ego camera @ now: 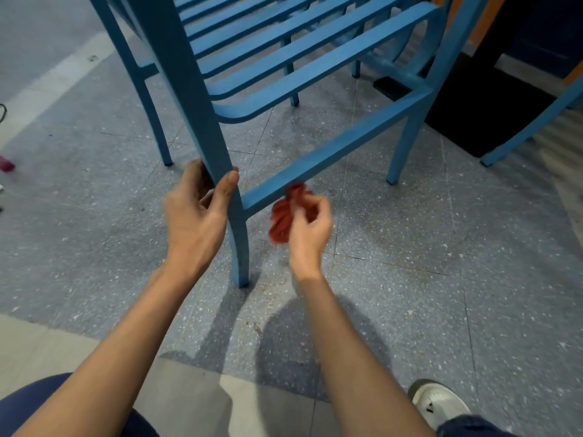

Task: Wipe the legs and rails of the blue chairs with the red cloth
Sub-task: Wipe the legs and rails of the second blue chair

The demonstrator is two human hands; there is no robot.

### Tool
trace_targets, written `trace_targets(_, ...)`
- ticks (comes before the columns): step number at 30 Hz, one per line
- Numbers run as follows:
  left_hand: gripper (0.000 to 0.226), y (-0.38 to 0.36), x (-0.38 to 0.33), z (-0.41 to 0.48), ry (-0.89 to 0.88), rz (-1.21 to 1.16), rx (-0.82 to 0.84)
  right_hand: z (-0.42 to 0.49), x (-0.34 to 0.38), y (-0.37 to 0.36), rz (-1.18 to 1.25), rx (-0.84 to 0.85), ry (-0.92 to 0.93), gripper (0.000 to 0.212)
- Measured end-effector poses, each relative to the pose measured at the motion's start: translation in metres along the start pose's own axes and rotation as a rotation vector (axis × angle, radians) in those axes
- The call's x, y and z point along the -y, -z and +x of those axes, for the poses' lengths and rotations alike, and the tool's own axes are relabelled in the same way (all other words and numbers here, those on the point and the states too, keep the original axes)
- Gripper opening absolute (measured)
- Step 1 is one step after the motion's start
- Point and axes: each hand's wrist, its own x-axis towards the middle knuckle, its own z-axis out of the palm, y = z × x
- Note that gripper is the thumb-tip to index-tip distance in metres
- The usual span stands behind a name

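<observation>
**Red cloth at the chair's lower rail**

The left hand (195, 212) grips the near leg (220, 159) of the slatted blue chair (284, 58), thumb and fingers wrapped round its flat painted bar. The right hand (310, 228) pinches the bunched red cloth (284, 219), whose top touches the straight lower rail (331, 152) just right of that leg, above speckled grey terrazzo floor (441, 247).

Speckled floor (410, 247) bears blue chair (331, 149), black mat (473, 115), white shoe (438, 402).

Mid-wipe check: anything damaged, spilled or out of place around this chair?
Nothing looks broken on the blue chair. Only oddity: small brownish crumbs scattered on the floor beside the foot of the near leg. The left hand grips that leg; the right hand holds the red cloth at the lower rail.
</observation>
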Motion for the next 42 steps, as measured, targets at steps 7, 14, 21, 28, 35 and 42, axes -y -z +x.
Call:
trace_targets(7,0.022,-0.001,0.005,0.001,-0.002,-0.035,-0.014,-0.012,0.019,-0.028,0.088,-0.17,0.043,0.013)
trace_targets(14,0.019,-0.003,0.005,0.0,-0.026,-0.026,-0.03,-0.033,0.009,-0.038,0.04,-0.137,0.086,0.018)
trace_targets(21,0.03,-0.001,0.004,0.0,-0.039,0.046,-0.012,0.05,0.042,-0.018,0.071,-0.391,0.054,0.017)
trace_targets(28,0.028,-0.007,0.009,0.001,-0.064,0.023,-0.065,-0.048,0.007,-0.045,-0.069,-0.124,0.111,0.031)
trace_targets(35,0.034,-0.004,0.01,0.0,-0.041,-0.015,-0.03,0.03,0.037,-0.026,-0.06,-0.302,0.239,0.019)
trace_targets(42,0.032,-0.006,0.008,-0.001,-0.027,-0.005,-0.046,0.087,0.053,-0.004,-0.088,-0.384,0.246,0.016)
